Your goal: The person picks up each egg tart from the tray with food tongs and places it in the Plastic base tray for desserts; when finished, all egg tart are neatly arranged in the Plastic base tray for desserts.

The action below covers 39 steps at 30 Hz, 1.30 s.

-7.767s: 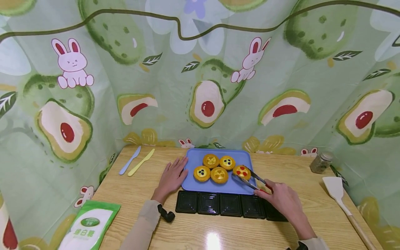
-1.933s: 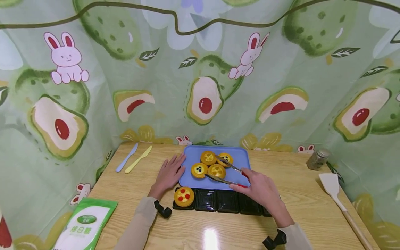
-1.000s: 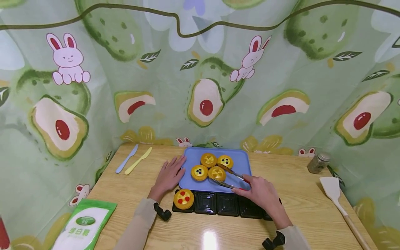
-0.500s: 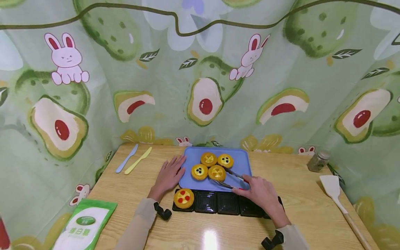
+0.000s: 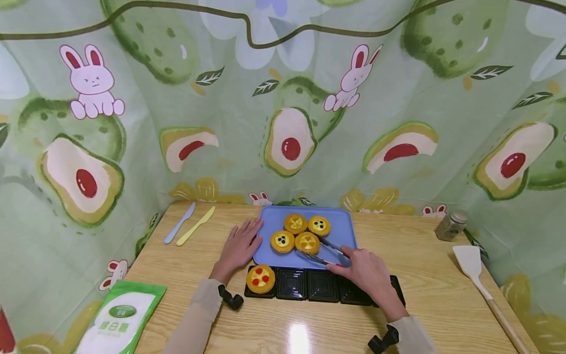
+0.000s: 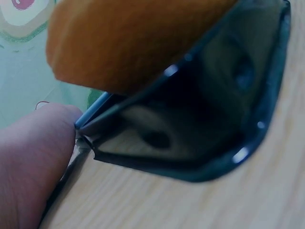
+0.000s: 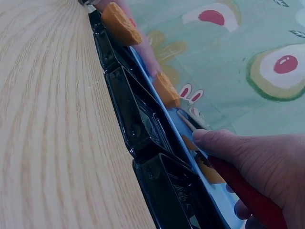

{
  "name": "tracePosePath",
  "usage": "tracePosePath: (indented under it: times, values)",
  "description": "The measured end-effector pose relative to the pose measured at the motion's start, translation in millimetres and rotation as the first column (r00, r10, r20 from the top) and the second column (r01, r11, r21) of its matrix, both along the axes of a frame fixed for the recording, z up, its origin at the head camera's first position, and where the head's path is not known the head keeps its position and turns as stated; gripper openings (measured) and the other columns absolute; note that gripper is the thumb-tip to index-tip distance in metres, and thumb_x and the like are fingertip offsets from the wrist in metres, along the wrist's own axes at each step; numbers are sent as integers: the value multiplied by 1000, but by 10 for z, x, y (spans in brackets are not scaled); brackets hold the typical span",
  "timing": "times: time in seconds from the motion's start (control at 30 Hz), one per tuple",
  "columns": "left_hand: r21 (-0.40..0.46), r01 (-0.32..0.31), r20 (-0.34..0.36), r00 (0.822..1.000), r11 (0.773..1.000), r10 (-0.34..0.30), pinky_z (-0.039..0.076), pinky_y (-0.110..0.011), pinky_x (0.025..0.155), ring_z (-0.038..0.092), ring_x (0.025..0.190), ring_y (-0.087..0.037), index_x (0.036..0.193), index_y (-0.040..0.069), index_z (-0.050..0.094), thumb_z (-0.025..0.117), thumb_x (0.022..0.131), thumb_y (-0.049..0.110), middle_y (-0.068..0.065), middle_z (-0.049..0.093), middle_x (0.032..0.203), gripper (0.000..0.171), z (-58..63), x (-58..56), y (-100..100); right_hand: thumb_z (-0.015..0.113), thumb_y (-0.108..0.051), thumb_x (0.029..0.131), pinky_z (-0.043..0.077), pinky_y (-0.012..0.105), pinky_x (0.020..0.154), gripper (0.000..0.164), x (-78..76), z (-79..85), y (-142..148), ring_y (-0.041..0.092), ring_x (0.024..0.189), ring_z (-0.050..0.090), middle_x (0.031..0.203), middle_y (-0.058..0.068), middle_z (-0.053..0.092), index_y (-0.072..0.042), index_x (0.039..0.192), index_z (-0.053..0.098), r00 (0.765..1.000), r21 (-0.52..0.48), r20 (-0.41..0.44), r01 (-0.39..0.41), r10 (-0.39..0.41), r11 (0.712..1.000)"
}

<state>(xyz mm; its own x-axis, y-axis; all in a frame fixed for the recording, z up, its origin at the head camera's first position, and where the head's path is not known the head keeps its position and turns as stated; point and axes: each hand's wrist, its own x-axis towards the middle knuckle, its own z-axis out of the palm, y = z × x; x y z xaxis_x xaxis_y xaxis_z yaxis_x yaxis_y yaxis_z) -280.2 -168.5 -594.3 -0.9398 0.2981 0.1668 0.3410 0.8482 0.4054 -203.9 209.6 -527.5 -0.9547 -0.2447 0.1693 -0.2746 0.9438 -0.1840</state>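
White glare on tabletop (image 5: 298,338), wrist views dimmer

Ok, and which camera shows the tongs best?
The head view: both arms of the tongs show, gripped by the right hand. The right wrist view shows a red handle close up; left wrist, no clear sign.

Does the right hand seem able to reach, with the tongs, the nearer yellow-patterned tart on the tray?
Probably yes: the right hand holds the tongs with tips apart beside this tart, and nothing visible blocks them there. Other tarts sit close on its left and far sides, though.
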Motion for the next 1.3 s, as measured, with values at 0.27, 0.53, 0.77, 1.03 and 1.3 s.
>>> tracePosePath:
  times: [0.27, 0.53, 0.77, 1.03, 1.3]
  values:
    - [-4, 1, 28, 1000, 1000, -1, 8, -58, 127, 17, 161, -29, 168, 26, 26, 35, 112, 49, 7, 22, 172, 61, 30, 10, -5, 74, -75, 80, 20, 28, 45, 71, 6, -1, -5, 13, 48, 35, 61, -7, 27, -14, 116, 76, 1000, 4, -4, -5, 5, 1000]
    - [11, 14, 12, 1000, 1000, -14, 11, -60, 126, 20, 160, -31, 167, 24, 28, 39, 112, 46, 3, 26, 172, 60, 76, 21, -2, 73, -76, 80, 21, 28, 47, 72, 2, 10, -11, 13, 49, 35, 63, -7, 26, -14, 118, 75, 1000, 3, 23, 8, -8, 1000]
    - [23, 22, -1, 1000, 999, -22, 13, -61, 126, 22, 159, -33, 166, 23, 30, 41, 112, 44, 1, 29, 171, 59, 83, 36, -2, 74, -74, 81, 19, 28, 47, 59, 0, 8, -5, 13, 48, 33, 63, -7, 24, -17, 97, 67, 1000, -5, 24, -4, 4, 1000]
    - [15, 20, 2, 1000, 1000, -20, 11, -61, 126, 20, 160, -32, 167, 23, 28, 39, 112, 45, 2, 27, 172, 60, 43, 29, 0, 74, -71, 83, 17, 27, 49, 55, -17, -24, 27, 12, 49, 30, 63, -7, 25, -20, 84, 56, 999, -31, 3, -43, 43, 999]
    - [11, 17, 11, 1000, 1000, -17, 10, -61, 127, 19, 160, -32, 167, 24, 28, 39, 112, 46, 3, 26, 172, 60, 63, 26, 5, 74, -71, 84, 16, 27, 48, 53, -40, -23, 83, 10, 49, 29, 61, -8, 27, -21, 81, 55, 996, -47, -15, -91, 90, 995]
